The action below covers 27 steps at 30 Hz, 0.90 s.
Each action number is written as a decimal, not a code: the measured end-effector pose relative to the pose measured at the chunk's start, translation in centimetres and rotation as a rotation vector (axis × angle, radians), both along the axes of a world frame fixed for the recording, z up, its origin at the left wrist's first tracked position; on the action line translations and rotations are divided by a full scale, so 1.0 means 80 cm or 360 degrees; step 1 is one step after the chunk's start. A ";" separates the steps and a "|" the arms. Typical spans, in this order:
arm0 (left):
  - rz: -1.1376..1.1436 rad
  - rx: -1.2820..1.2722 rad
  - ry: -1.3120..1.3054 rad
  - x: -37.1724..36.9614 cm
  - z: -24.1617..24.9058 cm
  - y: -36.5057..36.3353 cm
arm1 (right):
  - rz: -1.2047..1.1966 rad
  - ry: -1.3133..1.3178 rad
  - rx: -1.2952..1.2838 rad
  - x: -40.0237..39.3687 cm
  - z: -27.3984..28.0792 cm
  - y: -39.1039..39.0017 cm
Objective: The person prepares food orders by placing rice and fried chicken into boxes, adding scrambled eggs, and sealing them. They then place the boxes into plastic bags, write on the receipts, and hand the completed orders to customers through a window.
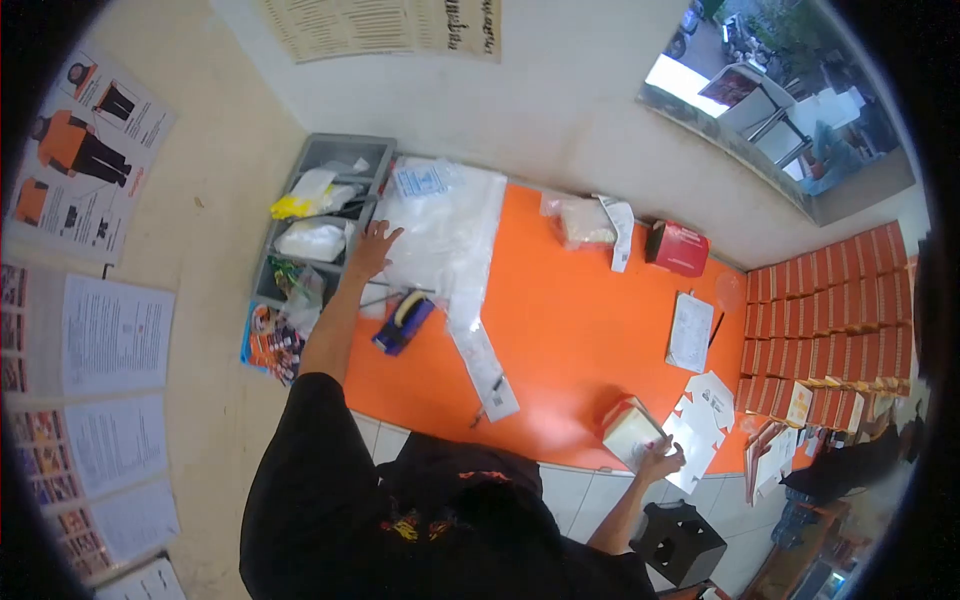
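Note:
My left hand [376, 250] is stretched out with its fingers apart at the left edge of a stack of clear plastic bags [450, 215]. Beside it is a grey compartment tray [345, 147] holding several small plastic packets. A blue tape dispenser [403, 322] lies below that hand on the orange table [570, 340]. At the table's near edge my right hand [660, 460] grips the corner of a small red and white box [632, 436]. The box stands tilted in view, and part of its side is hidden by the hand. Flat white die-cut cardboard [700, 425] lies just beyond it.
Stacked orange boxes [825, 310] rise along the right side. A red box [678, 248] and a bagged white packet [588, 222] sit by the wall. A notepad [690, 332] lies nearer. On the floor stands a black stool [680, 543]. Another person [850, 465] is at far right.

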<state>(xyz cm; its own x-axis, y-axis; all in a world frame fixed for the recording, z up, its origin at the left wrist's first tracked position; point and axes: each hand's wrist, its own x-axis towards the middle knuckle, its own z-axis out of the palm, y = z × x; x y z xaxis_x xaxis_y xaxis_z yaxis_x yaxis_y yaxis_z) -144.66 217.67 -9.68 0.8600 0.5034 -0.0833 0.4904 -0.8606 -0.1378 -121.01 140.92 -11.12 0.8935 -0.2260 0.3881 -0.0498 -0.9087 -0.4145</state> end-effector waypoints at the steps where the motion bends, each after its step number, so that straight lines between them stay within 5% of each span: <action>1: -0.0093 0.0064 -0.0106 0.004 -0.006 0.019 | -0.0005 -0.0021 0.0005 -0.003 0.003 0.024; 3: -0.0443 0.0364 -0.0162 0.010 0.009 0.048 | 0.0358 -0.0313 0.0015 -0.020 0.024 0.121; 4: -0.0448 0.0342 -0.0154 0.018 0.020 0.051 | 0.0646 -0.0584 0.0369 -0.047 0.037 0.223; 6: -0.0487 -0.0385 -0.0174 0.049 0.044 0.059 | 0.1302 -0.0021 0.0986 -0.105 0.064 0.389; 7: -0.0511 -0.0380 -0.0165 0.061 0.063 0.057 | 0.1477 0.0447 0.0933 -0.150 0.134 0.491; 8: -0.0390 -0.0457 -0.0297 0.068 0.081 0.048 | 0.1985 0.0416 0.0759 -0.161 0.116 0.557; 11: -0.0276 -0.0612 -0.0496 0.071 0.110 0.046 | 0.2256 0.0494 0.0831 -0.190 0.098 0.748; 12: -0.0247 -0.0678 -0.0592 0.072 0.116 0.048 | 0.2179 0.0400 0.0727 -0.184 0.043 0.799; 13: -0.0268 -0.0695 -0.0588 0.069 0.119 0.047 | 0.1980 0.0858 0.0624 -0.168 -0.023 0.840; 16: -0.0243 -0.0815 -0.0863 0.049 0.137 0.043 | 0.1887 0.0004 0.0164 -0.121 -0.302 0.896; 17: -0.0169 -0.0946 -0.0887 0.035 0.151 0.041 | 0.1159 0.0091 -0.0527 -0.128 -0.095 0.898; 18: -0.0091 -0.1078 -0.0906 0.016 0.155 0.036 | 0.1131 0.0099 -0.0527 -0.124 -0.109 0.892; 20: 0.0176 -0.1200 -0.1153 -0.025 0.126 0.035 | 0.1677 0.0249 0.0167 -0.092 -0.145 0.873; 21: 0.0331 -0.1423 -0.1410 -0.042 0.130 0.026 | 0.1519 0.0810 -0.0364 -0.080 -0.095 0.889; 23: 0.0610 -0.1796 -0.1629 -0.079 0.082 0.008 | 0.1683 -0.0198 0.0178 -0.066 -0.176 0.878; 24: 0.0754 -0.1812 -0.1403 -0.095 0.081 -0.004 | 0.1437 0.0156 0.0486 -0.069 -0.173 0.889; 25: 0.0826 -0.1879 -0.1383 -0.103 0.073 -0.022 | 0.1553 0.0338 0.0330 -0.065 -0.147 0.884; 26: 0.0640 -0.1983 -0.1432 -0.120 0.055 -0.043 | 0.1701 -0.0116 -0.0666 -0.076 -0.084 0.874; 27: 0.0555 -0.2060 -0.1384 -0.141 0.008 -0.062 | 0.1779 -0.0385 -0.1133 -0.100 0.004 0.847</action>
